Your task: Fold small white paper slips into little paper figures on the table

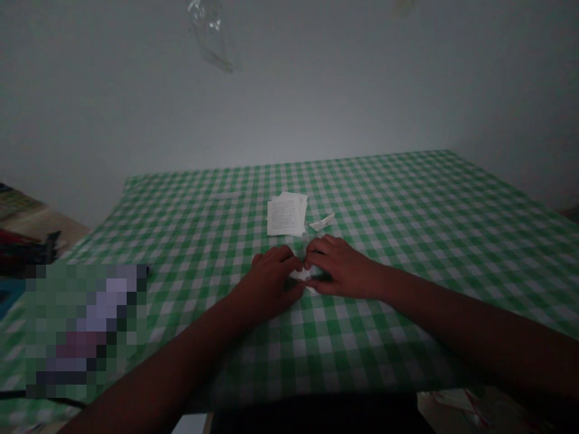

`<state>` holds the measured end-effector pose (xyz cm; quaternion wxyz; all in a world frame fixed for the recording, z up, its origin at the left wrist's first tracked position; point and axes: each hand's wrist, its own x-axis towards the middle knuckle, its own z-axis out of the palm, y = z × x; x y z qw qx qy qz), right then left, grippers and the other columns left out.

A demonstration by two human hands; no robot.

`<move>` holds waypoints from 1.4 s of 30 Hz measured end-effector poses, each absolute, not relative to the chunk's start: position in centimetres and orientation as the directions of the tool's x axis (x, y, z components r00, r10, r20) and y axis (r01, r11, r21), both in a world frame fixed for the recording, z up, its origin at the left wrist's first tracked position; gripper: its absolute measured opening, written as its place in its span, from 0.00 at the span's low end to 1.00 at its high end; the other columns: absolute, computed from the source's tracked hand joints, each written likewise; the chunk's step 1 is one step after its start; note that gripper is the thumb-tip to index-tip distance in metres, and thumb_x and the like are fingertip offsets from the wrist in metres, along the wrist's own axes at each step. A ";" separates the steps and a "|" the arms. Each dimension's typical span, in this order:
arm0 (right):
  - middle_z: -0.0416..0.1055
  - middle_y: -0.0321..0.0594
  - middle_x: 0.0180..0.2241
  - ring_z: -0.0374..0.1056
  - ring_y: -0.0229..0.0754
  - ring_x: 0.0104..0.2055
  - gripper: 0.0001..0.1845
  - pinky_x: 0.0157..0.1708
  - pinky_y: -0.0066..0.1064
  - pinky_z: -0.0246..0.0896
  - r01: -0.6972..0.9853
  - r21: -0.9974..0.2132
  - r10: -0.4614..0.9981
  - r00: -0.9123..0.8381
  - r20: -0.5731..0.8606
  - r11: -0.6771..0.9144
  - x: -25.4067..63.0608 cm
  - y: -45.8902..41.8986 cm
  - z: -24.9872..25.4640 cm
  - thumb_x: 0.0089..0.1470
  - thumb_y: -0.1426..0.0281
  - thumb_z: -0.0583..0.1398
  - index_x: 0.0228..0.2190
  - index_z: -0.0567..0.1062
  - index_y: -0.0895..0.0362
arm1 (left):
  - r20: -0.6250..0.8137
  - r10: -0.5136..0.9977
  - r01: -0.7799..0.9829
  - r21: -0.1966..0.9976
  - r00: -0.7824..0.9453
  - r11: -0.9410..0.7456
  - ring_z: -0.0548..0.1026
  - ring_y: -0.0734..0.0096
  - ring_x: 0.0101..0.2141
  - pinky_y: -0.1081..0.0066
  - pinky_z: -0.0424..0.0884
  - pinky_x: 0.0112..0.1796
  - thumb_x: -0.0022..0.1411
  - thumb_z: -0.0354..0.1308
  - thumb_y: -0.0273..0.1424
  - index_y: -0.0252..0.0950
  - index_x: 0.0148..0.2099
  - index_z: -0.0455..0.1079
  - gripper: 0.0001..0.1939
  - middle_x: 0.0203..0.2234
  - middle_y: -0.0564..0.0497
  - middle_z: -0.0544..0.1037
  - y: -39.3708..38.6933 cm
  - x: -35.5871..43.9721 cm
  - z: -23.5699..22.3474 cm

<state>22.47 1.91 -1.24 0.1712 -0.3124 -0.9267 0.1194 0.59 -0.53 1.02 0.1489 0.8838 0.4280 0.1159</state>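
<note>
My left hand (pixel 271 278) and my right hand (pixel 340 265) meet over the middle of a table covered with a green and white checked cloth (pixel 407 205). Both press their fingers together on a small piece of white paper (pixel 304 275), which is mostly hidden under them. Just beyond my hands lies a small stack of white paper sheets (pixel 286 214). A small folded white paper shape (pixel 322 222) rests to the right of that stack.
A blurred-out object (pixel 85 331) lies on the cloth at the near left. Dark items (pixel 22 247) sit off the table's left side. A plain wall (pixel 316 90) rises behind, with clear plastic (pixel 210 30) hanging near the top.
</note>
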 end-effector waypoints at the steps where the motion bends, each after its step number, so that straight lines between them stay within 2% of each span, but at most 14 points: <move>1: 0.67 0.44 0.45 0.60 0.49 0.47 0.17 0.47 0.44 0.57 0.532 -0.335 0.617 -0.749 0.243 0.778 22.5 2.0 -1.3 0.58 0.58 0.60 0.44 0.73 0.55 | 0.078 0.794 0.722 0.372 0.602 -0.584 0.69 0.61 0.45 0.59 0.64 0.47 0.63 0.58 0.36 0.40 0.46 0.70 0.10 0.42 0.49 0.71 -0.5 0.6 1.0; 5: 0.67 0.42 0.44 0.61 0.47 0.46 0.12 0.47 0.42 0.56 0.511 -0.383 0.618 -0.746 0.248 0.770 22.7 2.7 -1.5 0.59 0.61 0.60 0.42 0.76 0.52 | 0.061 0.805 0.719 0.413 0.590 -0.559 0.71 0.62 0.45 0.59 0.65 0.47 0.63 0.59 0.39 0.40 0.45 0.71 0.11 0.43 0.50 0.71 -0.3 0.5 0.6; 8: 0.68 0.41 0.42 0.61 0.46 0.45 0.09 0.46 0.41 0.55 0.509 -0.407 0.629 -0.735 0.252 0.758 22.8 3.1 -1.7 0.60 0.62 0.60 0.39 0.77 0.51 | 0.063 0.787 0.696 0.427 0.614 -0.577 0.71 0.62 0.47 0.58 0.64 0.49 0.62 0.60 0.37 0.41 0.45 0.71 0.10 0.44 0.50 0.72 0.0 0.3 0.5; 13: 0.69 0.40 0.42 0.62 0.45 0.45 0.08 0.47 0.40 0.55 0.478 -0.404 0.603 -0.746 0.282 0.780 23.1 3.5 -1.7 0.60 0.64 0.60 0.39 0.79 0.50 | 0.009 0.635 0.569 0.434 0.772 -0.699 0.70 0.64 0.49 0.60 0.64 0.50 0.63 0.59 0.30 0.45 0.50 0.71 0.12 0.48 0.50 0.72 0.2 -0.5 1.3; 17: 0.69 0.41 0.42 0.62 0.45 0.45 0.09 0.48 0.40 0.55 0.468 -0.405 0.593 -0.757 0.274 0.785 23.3 3.5 -1.4 0.60 0.65 0.60 0.40 0.79 0.51 | 0.015 0.569 0.521 0.385 0.822 -0.762 0.69 0.64 0.50 0.60 0.64 0.50 0.65 0.58 0.30 0.47 0.56 0.69 0.18 0.50 0.49 0.70 0.1 -1.1 1.7; 20: 0.70 0.42 0.43 0.63 0.45 0.46 0.09 0.48 0.41 0.56 0.466 -0.406 0.591 -0.758 0.276 0.786 23.4 3.4 -1.2 0.60 0.67 0.60 0.41 0.79 0.51 | 0.005 0.555 0.526 0.309 0.832 -0.792 0.70 0.63 0.48 0.60 0.66 0.48 0.66 0.57 0.30 0.48 0.56 0.70 0.17 0.51 0.48 0.69 0.0 -1.0 1.6; 25: 0.71 0.41 0.40 0.65 0.44 0.44 0.06 0.47 0.39 0.58 0.428 -0.448 0.582 -0.758 0.295 0.784 23.6 3.3 -0.7 0.56 0.70 0.61 0.37 0.78 0.54 | 0.021 0.622 0.592 0.284 0.783 -0.755 0.71 0.66 0.43 0.64 0.68 0.45 0.67 0.54 0.28 0.46 0.49 0.75 0.13 0.46 0.48 0.71 -0.2 -0.1 1.0; 29: 0.71 0.36 0.33 0.66 0.41 0.39 0.03 0.45 0.37 0.59 0.408 -0.456 0.539 -0.817 0.204 0.791 23.9 3.3 0.0 0.53 0.74 0.61 0.32 0.75 0.55 | 0.049 0.676 0.642 0.269 0.735 -0.718 0.70 0.66 0.41 0.65 0.69 0.42 0.67 0.54 0.29 0.45 0.46 0.76 0.11 0.41 0.49 0.72 -0.4 0.7 0.5; 33: 0.71 0.36 0.33 0.66 0.42 0.40 0.04 0.46 0.38 0.58 0.434 -0.417 0.531 -0.835 0.148 0.798 24.0 3.0 0.3 0.51 0.72 0.62 0.33 0.76 0.54 | 0.081 0.737 0.707 0.226 0.671 -0.670 0.70 0.65 0.42 0.66 0.69 0.42 0.67 0.54 0.30 0.42 0.45 0.76 0.09 0.39 0.49 0.72 -0.5 1.3 0.3; 39: 0.71 0.38 0.36 0.67 0.44 0.42 0.08 0.47 0.40 0.57 0.479 -0.400 0.568 -0.812 0.137 0.782 23.8 2.5 0.2 0.53 0.69 0.61 0.37 0.76 0.54 | 0.146 0.766 0.707 0.307 0.627 -0.637 0.70 0.65 0.44 0.63 0.69 0.48 0.66 0.57 0.30 0.41 0.43 0.76 0.07 0.42 0.49 0.72 -0.5 1.5 -0.1; 42: 0.70 0.38 0.35 0.67 0.45 0.42 0.07 0.46 0.40 0.57 0.488 -0.383 0.567 -0.814 0.125 0.784 23.7 2.3 0.3 0.53 0.66 0.62 0.36 0.76 0.54 | 0.201 0.782 0.710 0.333 0.590 -0.621 0.69 0.62 0.47 0.60 0.69 0.49 0.63 0.60 0.29 0.41 0.47 0.74 0.10 0.46 0.48 0.70 -0.3 1.4 -0.4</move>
